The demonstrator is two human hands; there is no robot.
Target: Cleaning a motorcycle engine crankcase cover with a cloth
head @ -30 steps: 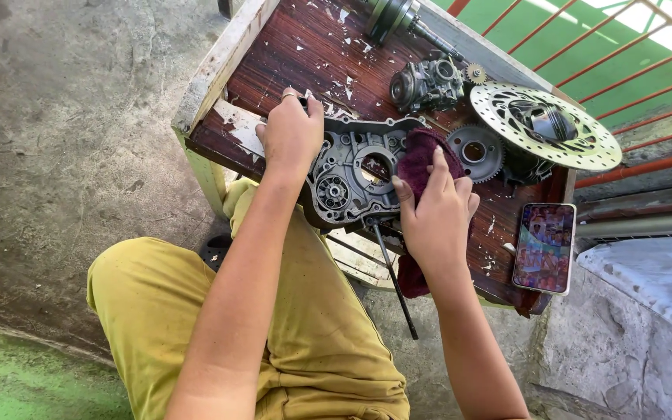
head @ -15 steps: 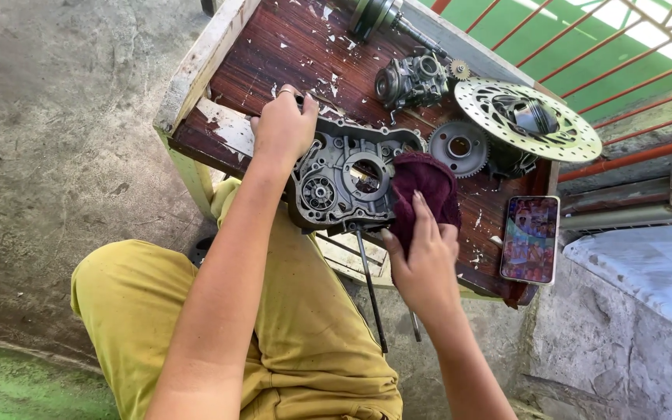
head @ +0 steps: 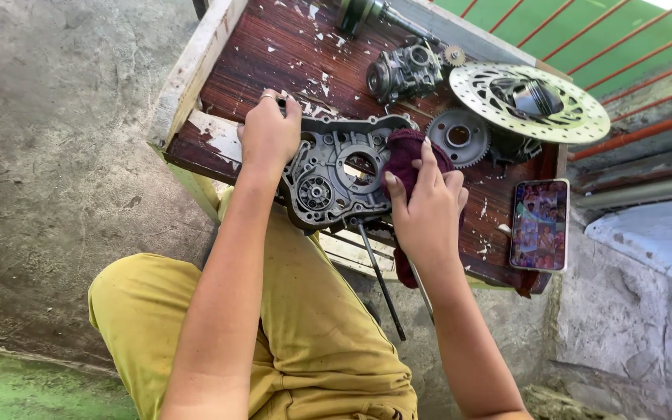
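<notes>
1. The place is outdoors, with a grey concrete floor (head: 56, 140) and a green fence with red bars (head: 624, 39) behind.
2. A small old wooden table with peeling dark red paint (head: 274, 54) stands in front of a person in yellow trousers (head: 313, 350).
3. On the near edge of the table lies a big dark grey metal engine cover with round holes (head: 336, 175). It sticks out a little over the person's lap.
4. At the far right lies a round silver brake disc full of small holes (head: 569, 117). Beside it is a grey toothed gear wheel (head: 458, 138).
5. Behind the cover sits a small grey metal engine part with knobs (head: 404, 74).
6. A phone with a lit screen (head: 539, 225) lies flat at the right edge of the table.
7. The left hand (head: 268, 136) is closed on the left top edge of the engine cover and holds it steady.
8. The right hand (head: 427, 210) presses a dark red cloth (head: 406, 152) flat on the right side of the cover, fingers spread.
9. A thin dark metal rod (head: 381, 284) hangs down from under the cover, between the arms.
10. It looks like the wiping step. I think the next rub needs a firm hold, so the cover does not slide off the edge.
</notes>
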